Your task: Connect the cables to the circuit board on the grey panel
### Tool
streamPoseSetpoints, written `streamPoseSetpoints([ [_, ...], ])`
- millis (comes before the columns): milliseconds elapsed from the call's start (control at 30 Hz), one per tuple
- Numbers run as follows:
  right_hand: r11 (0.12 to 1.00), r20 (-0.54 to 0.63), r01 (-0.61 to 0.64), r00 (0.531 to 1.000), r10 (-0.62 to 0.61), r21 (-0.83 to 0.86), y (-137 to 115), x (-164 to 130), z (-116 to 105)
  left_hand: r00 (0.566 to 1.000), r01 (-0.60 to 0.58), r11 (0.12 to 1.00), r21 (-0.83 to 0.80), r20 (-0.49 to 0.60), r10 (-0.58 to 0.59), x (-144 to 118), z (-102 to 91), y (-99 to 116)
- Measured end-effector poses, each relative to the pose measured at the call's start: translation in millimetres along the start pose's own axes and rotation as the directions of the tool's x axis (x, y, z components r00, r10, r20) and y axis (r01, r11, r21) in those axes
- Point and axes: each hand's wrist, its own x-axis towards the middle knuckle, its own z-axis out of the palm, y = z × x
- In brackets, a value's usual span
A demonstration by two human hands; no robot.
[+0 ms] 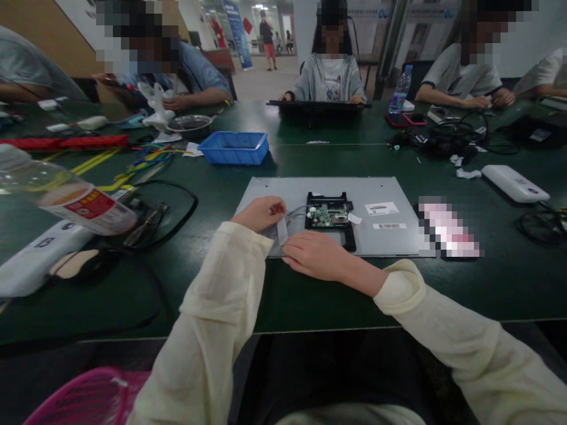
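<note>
A flat silver panel (301,188) lies on the table before me, carrying a black plastic frame (349,239) with a green circuit board (332,217) in it. Thin grey wires (296,211) run left from the board. Between my hands a narrow white strip (282,230), tape-like, stands out against the panel. My left hand (261,213) is closed at its upper end, fingers curled. My right hand (316,255) has its fingers together at the lower end, over the panel's near edge; its fingertips are partly hidden. White labels (381,208) are stuck on the panel's right side.
A blue bin (234,147) stands behind the panel. At left are a drink bottle (88,200), a white power strip (35,260) and black cables (186,218). A blurred-out phone-like object (449,230) touches the right side. Several people sit around the table.
</note>
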Motion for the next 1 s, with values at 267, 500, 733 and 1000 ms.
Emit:
streamPoseSetpoints([
  [267, 0.999, -0.138, -0.048, 0.989, 0.047, -0.004, 8, -8, -18, 0.968, 0.066, 0.997, 0.036, -0.243, -0.055, 0, -3.4, -8],
  [500, 0.97, -0.254, -0.242, 0.937, 0.238, 0.017, 43, -26, -45, 0.978, 0.13, 0.991, 0.039, -0.172, -0.121, -2, -3.3, -3],
  [733, 0.886, -0.273, -0.457, 0.845, 0.461, 0.082, 91, -52, -63, 0.997, 0.075, 0.996, -0.039, -0.031, -0.076, -4, -5.9, -5],
  [1000, 0.709, 0.046, -0.687, 0.723, 0.69, 0.16, 118, -79, -74, 0.922, 0.217, 0.974, 0.061, -0.339, -0.184, 0, -4.5, -5],
])
